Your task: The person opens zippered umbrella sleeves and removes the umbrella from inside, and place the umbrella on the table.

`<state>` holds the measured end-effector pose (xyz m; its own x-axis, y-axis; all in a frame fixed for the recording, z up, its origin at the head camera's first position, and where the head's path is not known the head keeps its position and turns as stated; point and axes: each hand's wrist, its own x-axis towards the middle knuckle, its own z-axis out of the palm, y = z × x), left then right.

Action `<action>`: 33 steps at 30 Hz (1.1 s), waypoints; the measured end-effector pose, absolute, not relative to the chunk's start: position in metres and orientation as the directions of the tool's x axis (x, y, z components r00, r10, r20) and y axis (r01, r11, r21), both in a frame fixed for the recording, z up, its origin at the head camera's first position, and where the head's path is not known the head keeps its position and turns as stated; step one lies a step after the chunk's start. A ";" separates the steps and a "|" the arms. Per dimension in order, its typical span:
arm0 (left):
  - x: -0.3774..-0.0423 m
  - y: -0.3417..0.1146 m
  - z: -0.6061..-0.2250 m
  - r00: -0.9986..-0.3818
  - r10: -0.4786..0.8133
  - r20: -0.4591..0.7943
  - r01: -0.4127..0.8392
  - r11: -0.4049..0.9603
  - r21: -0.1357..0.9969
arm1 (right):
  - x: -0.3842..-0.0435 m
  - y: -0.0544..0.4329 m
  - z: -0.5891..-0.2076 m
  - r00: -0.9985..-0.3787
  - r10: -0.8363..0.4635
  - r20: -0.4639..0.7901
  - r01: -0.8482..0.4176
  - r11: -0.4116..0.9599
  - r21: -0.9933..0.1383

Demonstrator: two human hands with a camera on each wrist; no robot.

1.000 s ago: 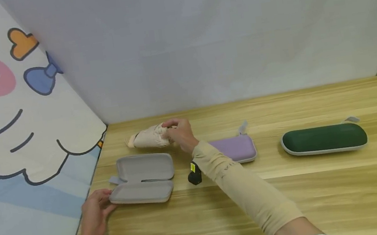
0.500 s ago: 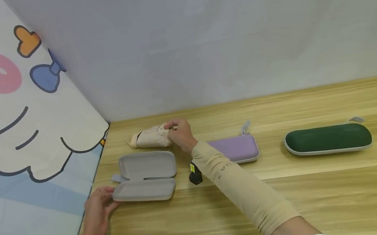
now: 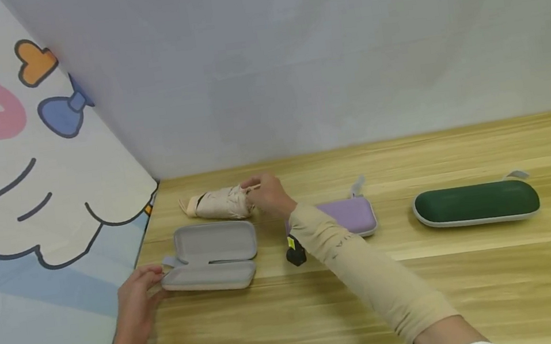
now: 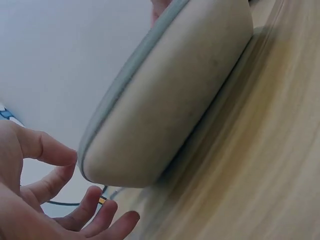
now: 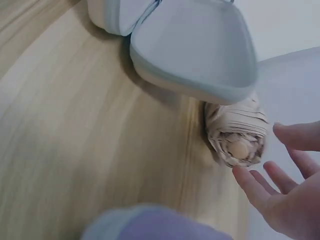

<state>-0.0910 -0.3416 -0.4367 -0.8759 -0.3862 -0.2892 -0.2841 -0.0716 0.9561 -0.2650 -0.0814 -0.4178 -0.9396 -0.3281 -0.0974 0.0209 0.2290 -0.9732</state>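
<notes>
A beige folded umbrella (image 3: pixel 222 204) with a wrist strap lies along the table's back left. At its right end is my right hand (image 3: pixel 269 197); the right wrist view shows that hand's fingers (image 5: pixel 252 189) spread, the tips close to the umbrella's pleated end and not wrapped round it. In front of the umbrella a grey hard case (image 3: pixel 216 242) lies unfolded, its lid toward the back, with nothing inside. My left hand (image 3: pixel 136 298) is at the case's left front corner. In the left wrist view a fingertip (image 4: pixel 67 157) touches or nearly touches that corner, other fingers loosely bent.
A closed purple case (image 3: pixel 349 216) lies right of the umbrella, partly behind my right forearm. Farther right is a closed dark green case (image 3: pixel 475 204). Behind the wooden table (image 3: pixel 367 311) hangs a pale cloth (image 3: pixel 313 62), with a cartoon-printed cloth (image 3: pixel 52 224) on the left.
My left fingers have eased back from the grey case's front left corner. The umbrella has turned slightly, its right end nearer the front; my right hand stays beside it.
</notes>
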 end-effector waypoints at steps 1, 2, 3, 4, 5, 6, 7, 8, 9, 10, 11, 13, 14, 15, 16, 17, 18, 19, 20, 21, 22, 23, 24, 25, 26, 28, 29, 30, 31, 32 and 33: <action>-0.092 -0.340 -0.433 -0.868 -0.404 -0.288 -0.294 -0.048 0.955 | -0.265 -0.079 -0.415 -0.939 -0.334 -0.084 0.004 0.234 -0.972; -0.093 -0.339 -0.430 -0.862 -0.424 -0.278 -0.293 -0.031 0.956 | -0.265 -0.076 -0.413 -0.939 -0.338 -0.068 -0.015 0.237 -0.971; -0.094 -0.338 -0.426 -0.856 -0.444 -0.264 -0.292 -0.005 0.956 | -0.266 -0.073 -0.410 -0.940 -0.338 -0.051 -0.033 0.240 -0.970; -0.095 -0.336 -0.422 -0.849 -0.464 -0.253 -0.290 0.010 0.957 | -0.266 -0.070 -0.406 -0.940 -0.339 -0.037 -0.049 0.240 -0.969; -0.096 -0.334 -0.419 -0.844 -0.482 -0.236 -0.284 0.029 0.958 | -0.267 -0.068 -0.403 -0.938 -0.345 -0.020 -0.065 0.231 -0.971; -0.096 -0.332 -0.415 -0.841 -0.498 -0.212 -0.272 0.051 0.961 | -0.267 -0.065 -0.400 -0.936 -0.351 0.001 -0.085 0.224 -0.971; -0.097 -0.330 -0.412 -0.840 -0.510 -0.188 -0.252 0.060 0.966 | -0.267 -0.062 -0.396 -0.934 -0.358 0.014 -0.097 0.214 -0.972; -0.098 -0.328 -0.409 -0.842 -0.513 -0.166 -0.236 0.074 0.969 | -0.267 -0.058 -0.392 -0.929 -0.369 0.030 -0.112 0.204 -0.973; -0.099 -0.325 -0.406 -0.848 -0.511 -0.142 -0.217 0.089 0.972 | -0.267 -0.054 -0.388 -0.924 -0.379 0.045 -0.128 0.196 -0.972; -0.100 -0.322 -0.404 -0.851 -0.510 -0.122 -0.197 0.094 0.976 | -0.266 -0.050 -0.384 -0.919 -0.390 0.060 -0.142 0.185 -0.973; -0.101 -0.318 -0.401 -0.859 -0.503 -0.101 -0.177 0.106 0.979 | -0.266 -0.045 -0.380 -0.912 -0.403 0.074 -0.155 0.174 -0.972; -0.104 -0.312 -0.395 -0.871 -0.486 -0.074 -0.147 0.113 0.983 | -0.264 -0.035 -0.372 -0.900 -0.425 0.100 -0.185 0.164 -0.969; -0.105 -0.309 -0.393 -0.877 -0.476 -0.065 -0.136 0.117 0.984 | -0.263 -0.030 -0.368 -0.893 -0.435 0.114 -0.198 0.152 -0.968; -0.107 -0.306 -0.391 -0.882 -0.467 -0.055 -0.121 0.112 0.986 | -0.262 -0.026 -0.364 -0.888 -0.442 0.123 -0.209 0.149 -0.967; -0.108 -0.303 -0.389 -0.887 -0.458 -0.051 -0.110 0.104 0.988 | -0.261 -0.021 -0.361 -0.883 -0.450 0.136 -0.220 0.140 -0.965; -0.109 -0.301 -0.388 -0.893 -0.447 -0.044 -0.094 0.091 0.991 | -0.259 -0.017 -0.357 -0.877 -0.457 0.146 -0.230 0.133 -0.964; -0.110 -0.299 -0.387 -0.897 -0.440 -0.039 -0.080 0.075 0.994 | -0.257 -0.014 -0.354 -0.872 -0.463 0.158 -0.241 0.126 -0.962; -0.111 -0.297 -0.385 -0.903 -0.429 -0.031 -0.064 0.062 0.996 | -0.256 -0.011 -0.351 -0.868 -0.467 0.171 -0.253 0.120 -0.960; -0.111 -0.295 -0.384 -0.910 -0.414 -0.024 -0.048 0.048 0.998 | -0.254 -0.009 -0.349 -0.863 -0.470 0.183 -0.265 0.114 -0.957; -0.111 -0.292 -0.383 -0.916 -0.401 -0.014 -0.030 0.034 0.999 | -0.252 -0.006 -0.346 -0.858 -0.474 0.199 -0.281 0.109 -0.954; -0.112 -0.290 -0.381 -0.923 -0.385 -0.003 -0.012 0.020 1.000 | -0.250 -0.004 -0.344 -0.852 -0.478 0.215 -0.298 0.104 -0.949; -0.112 -0.288 -0.379 -0.928 -0.372 0.008 0.005 0.008 1.000 | -0.248 -0.001 -0.342 -0.846 -0.482 0.227 -0.314 0.106 -0.944; -0.113 -0.285 -0.378 -0.935 -0.355 0.020 0.018 0.009 1.000 | -0.246 0.002 -0.340 -0.840 -0.487 0.241 -0.331 0.107 -0.937; -0.113 -0.283 -0.376 -0.940 -0.338 0.033 0.035 0.003 0.999 | -0.243 0.005 -0.337 -0.834 -0.491 0.251 -0.347 0.113 -0.931; -0.114 -0.280 -0.375 -0.945 -0.324 0.048 0.050 0.003 0.999 | -0.239 0.009 -0.333 -0.830 -0.494 0.261 -0.361 0.117 -0.925; -0.117 -0.276 -0.372 -0.952 -0.299 0.067 0.071 -0.003 0.997 | -0.231 0.016 -0.323 -0.825 -0.496 0.271 -0.384 0.139 -0.913; -0.118 -0.273 -0.371 -0.955 -0.287 0.076 0.080 -0.003 0.997 | -0.227 0.020 -0.318 -0.825 -0.494 0.274 -0.391 0.150 -0.908; -0.119 -0.271 -0.370 -0.958 -0.275 0.088 0.091 0.001 0.996 | -0.223 0.024 -0.314 -0.827 -0.490 0.277 -0.397 0.159 -0.904; -0.120 -0.269 -0.369 -0.960 -0.264 0.096 0.100 -0.004 0.995 | -0.220 0.028 -0.310 -0.830 -0.484 0.278 -0.400 0.166 -0.901; -0.121 -0.267 -0.369 -0.962 -0.252 0.104 0.108 -0.003 0.994 | -0.217 0.031 -0.306 -0.833 -0.477 0.280 -0.400 0.170 -0.900; -0.122 -0.266 -0.368 -0.964 -0.244 0.110 0.118 -0.018 0.993 | -0.216 0.034 -0.305 -0.836 -0.471 0.280 -0.399 0.174 -0.900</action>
<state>-0.1223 -0.2655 -0.3679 -0.9635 -0.2440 0.1099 0.1178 -0.0179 0.9929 -0.2162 0.0343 -0.3048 -0.8365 -0.4712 0.2797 -0.3990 0.1739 -0.9003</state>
